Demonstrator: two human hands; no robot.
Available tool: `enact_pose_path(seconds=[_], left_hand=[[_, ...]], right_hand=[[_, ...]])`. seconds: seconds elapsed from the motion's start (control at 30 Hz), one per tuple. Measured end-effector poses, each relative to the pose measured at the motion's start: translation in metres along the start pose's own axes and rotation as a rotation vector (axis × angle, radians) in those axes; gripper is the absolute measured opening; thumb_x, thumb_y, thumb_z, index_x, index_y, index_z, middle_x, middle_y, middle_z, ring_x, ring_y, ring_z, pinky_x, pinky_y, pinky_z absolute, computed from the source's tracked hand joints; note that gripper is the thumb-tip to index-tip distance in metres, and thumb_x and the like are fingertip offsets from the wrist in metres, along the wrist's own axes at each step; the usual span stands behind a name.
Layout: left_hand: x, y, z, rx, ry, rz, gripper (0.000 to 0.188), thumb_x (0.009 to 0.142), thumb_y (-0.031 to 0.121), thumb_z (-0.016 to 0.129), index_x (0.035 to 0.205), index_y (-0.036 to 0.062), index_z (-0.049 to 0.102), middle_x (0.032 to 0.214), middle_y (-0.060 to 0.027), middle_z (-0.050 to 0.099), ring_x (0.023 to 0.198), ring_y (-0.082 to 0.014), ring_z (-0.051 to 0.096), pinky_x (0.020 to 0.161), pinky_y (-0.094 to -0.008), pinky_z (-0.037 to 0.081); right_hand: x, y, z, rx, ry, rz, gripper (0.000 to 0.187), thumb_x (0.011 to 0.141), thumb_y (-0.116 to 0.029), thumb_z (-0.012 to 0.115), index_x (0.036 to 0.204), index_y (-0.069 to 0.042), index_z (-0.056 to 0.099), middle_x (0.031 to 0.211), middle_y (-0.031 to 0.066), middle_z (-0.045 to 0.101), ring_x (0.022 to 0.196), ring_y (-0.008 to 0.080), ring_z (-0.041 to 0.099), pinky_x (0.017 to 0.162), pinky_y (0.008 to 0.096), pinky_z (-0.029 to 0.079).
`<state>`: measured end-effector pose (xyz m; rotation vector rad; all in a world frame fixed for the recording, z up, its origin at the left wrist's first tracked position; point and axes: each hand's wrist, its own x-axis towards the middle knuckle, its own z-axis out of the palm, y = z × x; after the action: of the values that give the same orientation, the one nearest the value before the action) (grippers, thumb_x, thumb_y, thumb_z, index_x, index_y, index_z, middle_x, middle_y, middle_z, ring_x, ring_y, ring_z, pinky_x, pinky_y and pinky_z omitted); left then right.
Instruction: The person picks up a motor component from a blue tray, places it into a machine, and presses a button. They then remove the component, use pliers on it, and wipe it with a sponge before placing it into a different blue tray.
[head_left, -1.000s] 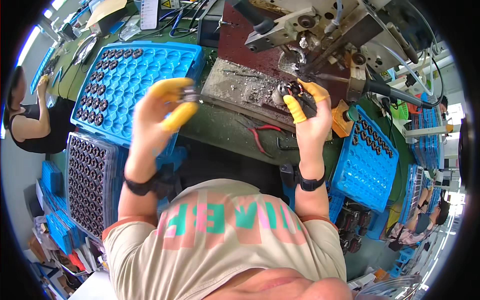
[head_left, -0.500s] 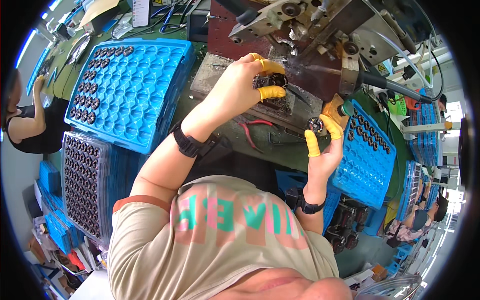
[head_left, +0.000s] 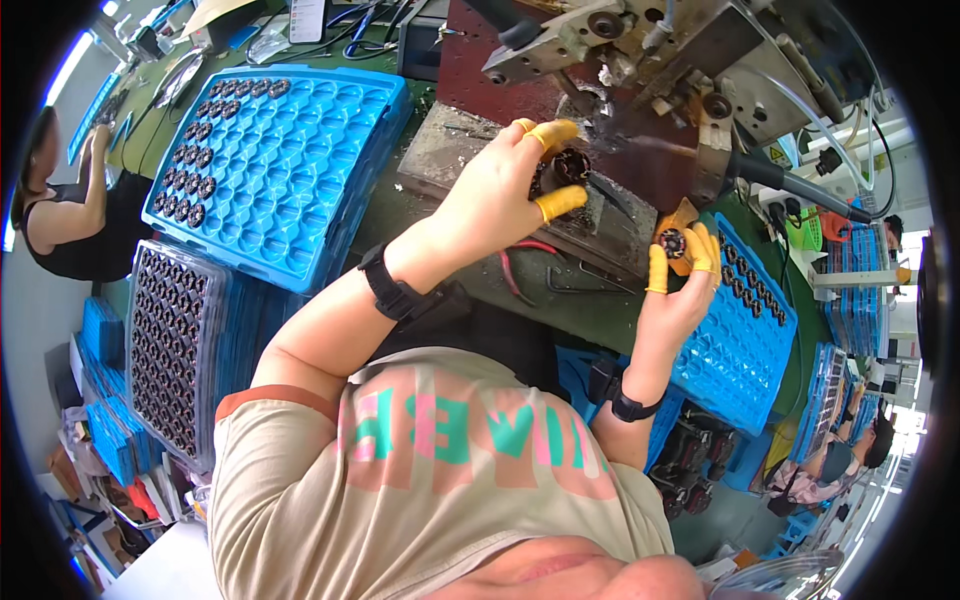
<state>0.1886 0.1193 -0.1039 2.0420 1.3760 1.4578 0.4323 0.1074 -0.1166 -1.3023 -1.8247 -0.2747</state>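
My left hand (head_left: 510, 185), with yellow finger covers, reaches over a worn metal block (head_left: 440, 150). Its thumb and fingers close around a dark round motor stator (head_left: 572, 166); the palm side is partly hidden. Off to the right, my right hand (head_left: 682, 285), in the same kind of finger covers, pinches another small stator (head_left: 673, 243) between thumb and fingertips. That one is held in the air, close to a blue tray (head_left: 725, 355) with rows of stators. A larger blue tray (head_left: 320, 170) at the left has stators along its left side.
A machine with metal arms (head_left: 640, 70) stands over the block. Red-handled pliers (head_left: 512, 275) and hex keys (head_left: 590, 288) lie on the green bench. Stacked trays of stators (head_left: 175, 350) stand at the left. Another person (head_left: 80, 210) sits at far left.
My right hand has moved right with its stator, towards the right-hand tray. My left hand stays at the block, its fingers slightly farther apart. The whole view has shifted slightly.
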Motion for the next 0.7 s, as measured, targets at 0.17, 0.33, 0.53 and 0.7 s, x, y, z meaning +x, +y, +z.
enact_pose_path(seconds=[0.17, 0.33, 0.53, 0.7], left_hand=[[-0.027, 0.021, -0.054, 0.096, -0.084, -0.025, 0.085, 0.077, 0.026, 0.081, 0.146, 0.0032, 0.036, 0.117, -0.0208, 0.057, 0.112, -0.0352, 0.053, 0.098, -0.0405, 0.043], [-0.052, -0.004, -0.156, 0.347, -0.28, -0.178, 0.04, 0.08, 0.023, 0.076, 0.115, 0.007, 0.068, 0.104, -0.0148, 0.066, 0.101, -0.0336, 0.06, 0.09, -0.0413, 0.047], [-0.104, -0.065, -0.303, 1.259, -0.106, -0.549, 0.033, 0.077, 0.025, 0.076, 0.109, 0.016, 0.073, 0.1, -0.012, 0.069, 0.095, -0.0307, 0.065, 0.082, -0.0405, 0.051], [-0.101, -0.08, -0.315, 0.979, -0.23, -0.624, 0.04, 0.073, 0.024, 0.078, 0.111, 0.0145, 0.072, 0.098, -0.0139, 0.067, 0.104, -0.0323, 0.062, 0.09, -0.0405, 0.049]], right_hand=[[-0.002, 0.014, 0.012, -0.036, -0.037, -0.021, 0.037, 0.087, -0.016, 0.071, 0.117, 0.0, 0.057, 0.129, 0.0214, 0.057, 0.124, 0.0415, 0.049, 0.105, 0.0469, 0.038], [-0.012, 0.028, 0.008, -0.178, 0.003, -0.114, 0.038, 0.091, -0.019, 0.068, 0.117, 0.005, 0.055, 0.129, 0.0228, 0.057, 0.119, 0.0413, 0.053, 0.098, 0.0451, 0.044], [-0.011, 0.045, 0.012, -0.189, -0.064, -0.128, 0.048, 0.093, -0.023, 0.066, 0.13, 0.005, 0.052, 0.133, 0.0231, 0.054, 0.108, 0.0352, 0.061, 0.089, 0.0354, 0.051], [-0.009, 0.052, -0.016, 0.154, -0.11, 0.184, 0.038, 0.092, -0.013, 0.067, 0.125, 0.003, 0.056, 0.125, 0.0155, 0.059, 0.113, 0.0272, 0.058, 0.093, 0.0364, 0.047]])
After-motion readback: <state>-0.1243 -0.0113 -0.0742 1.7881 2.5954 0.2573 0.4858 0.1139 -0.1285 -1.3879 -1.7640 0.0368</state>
